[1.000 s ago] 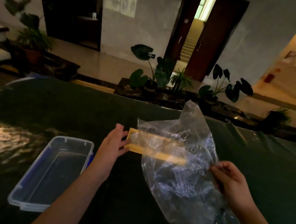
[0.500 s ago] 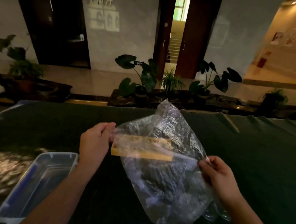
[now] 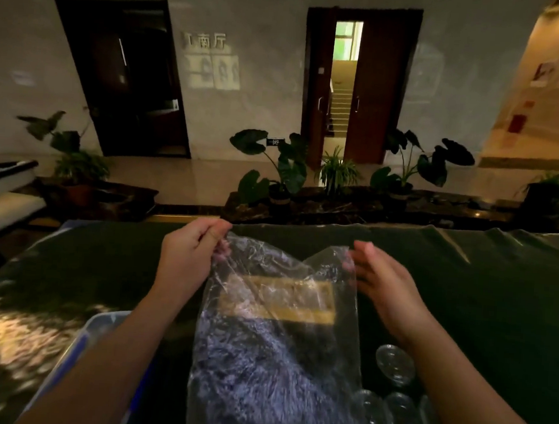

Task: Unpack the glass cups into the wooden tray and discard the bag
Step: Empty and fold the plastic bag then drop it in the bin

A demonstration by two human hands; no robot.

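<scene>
I hold a clear, crinkled plastic bag point(image 3: 270, 370) upright in front of me. My left hand point(image 3: 189, 255) pinches its top left corner. My right hand point(image 3: 382, 282) holds the top right corner with the fingers stretched out. The yellow wooden tray point(image 3: 278, 299) shows through the bag, lying on the dark green table cloth point(image 3: 464, 291) behind it. Several small glass cups point(image 3: 394, 365) lie on the cloth just right of the bag's lower edge, under my right forearm.
A clear plastic bin with a blue rim point(image 3: 97, 331) stands at the lower left, beside my left forearm. Beyond the table's far edge are potted plants point(image 3: 284, 169), a chair point(image 3: 5, 192) at the left and two doorways.
My left hand left the tray's end and took the bag's top left corner. My right hand moved from the bag's lower side up to its top right corner. The bag now hangs spread between them.
</scene>
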